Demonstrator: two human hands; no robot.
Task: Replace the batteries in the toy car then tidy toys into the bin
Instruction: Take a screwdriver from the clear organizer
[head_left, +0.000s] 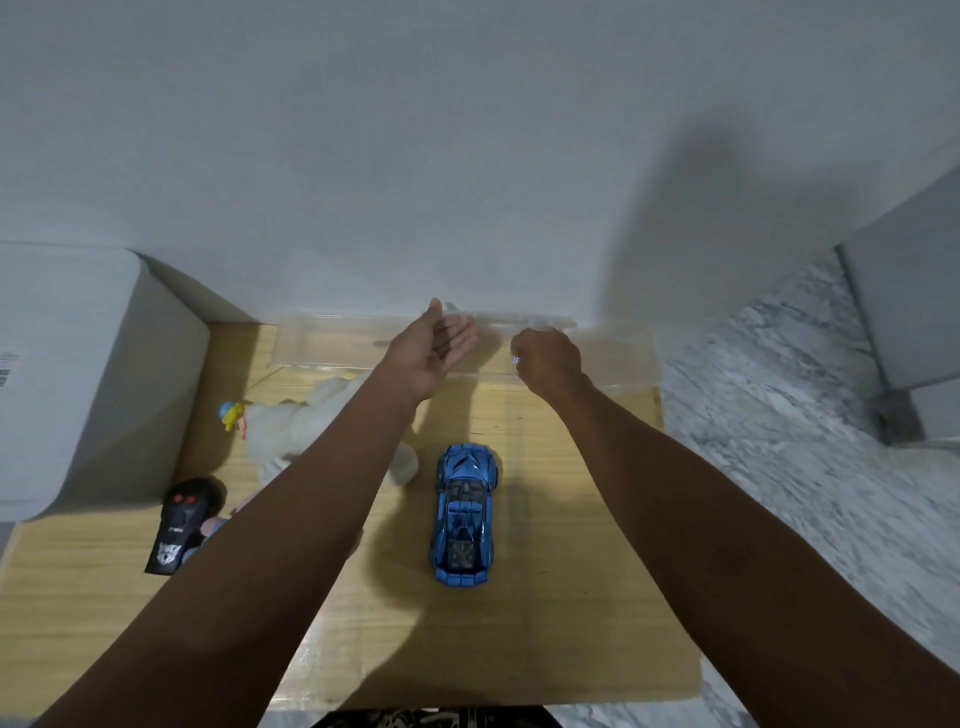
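Note:
A shiny blue toy car (464, 514) stands on the wooden table (571, 545), nose toward the wall. Against that wall sits a clear plastic bin (322, 340). My left hand (434, 345) hovers over the bin's front edge with its fingers straight and its palm turned right, holding nothing. To its right my right hand (545, 358) is curled over the same edge. A small pale shiny item (516, 360) peeks out at its fingers, too small to identify. Both hands are well beyond the car and apart from it.
A black remote control (176, 525) lies at the left, near a white plush toy (296, 426) and a small figure with a blue and yellow cap (231, 413). A large white box (78, 379) stands at the far left. Marble flooring (779, 467) lies to the right.

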